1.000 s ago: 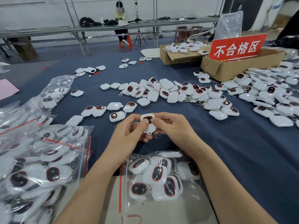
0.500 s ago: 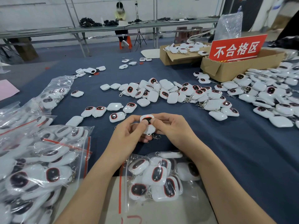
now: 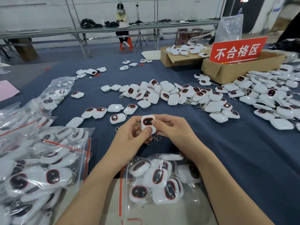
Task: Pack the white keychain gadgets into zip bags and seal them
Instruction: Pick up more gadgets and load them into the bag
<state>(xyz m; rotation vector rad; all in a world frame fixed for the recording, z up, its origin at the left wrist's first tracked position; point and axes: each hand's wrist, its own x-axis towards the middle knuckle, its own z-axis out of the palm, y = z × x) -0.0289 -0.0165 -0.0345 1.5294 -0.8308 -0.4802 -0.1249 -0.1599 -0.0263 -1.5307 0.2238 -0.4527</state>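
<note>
Where the blue cloth [image 3: 235, 151] runs out on the left, a pink sheet [image 3: 6, 90] lies past its edge. Filled zip bags [image 3: 40, 159] crowd that whole side, leaving no free cloth there. A short row of loose gadgets [image 3: 100, 111] lies just beyond the hands. An open zip bag [image 3: 162, 176], partly filled, sits between the forearms at the near edge. Farther back, the centre heap [image 3: 170, 95] stretches rightward towards a second heap [image 3: 276, 98] that reaches the right border. Between the right forearm and that heap lies a broad bare stretch of cloth, the only free room. Two cardboard boxes [image 3: 178, 57] stand at the far right, and the nearer one carries a red sign [image 3: 237, 50].

Compared with half a second ago, the held gadget [image 3: 148, 123] has turned its face up to the camera. Its dark, red-rimmed window, then mostly hidden under the thumbs, now shows whole. The hands have not shifted on the table.

The left hand [image 3: 129, 137] grips the gadget from the left, fingers curled behind it and thumb pressed on the lower part of its face. The right hand [image 3: 172, 129] holds it from the right, thumb tip at the window's right edge and fingers curled behind. The gadget is raised above the cloth, and its metal clasp [image 3: 155, 138] dangles below.
</note>
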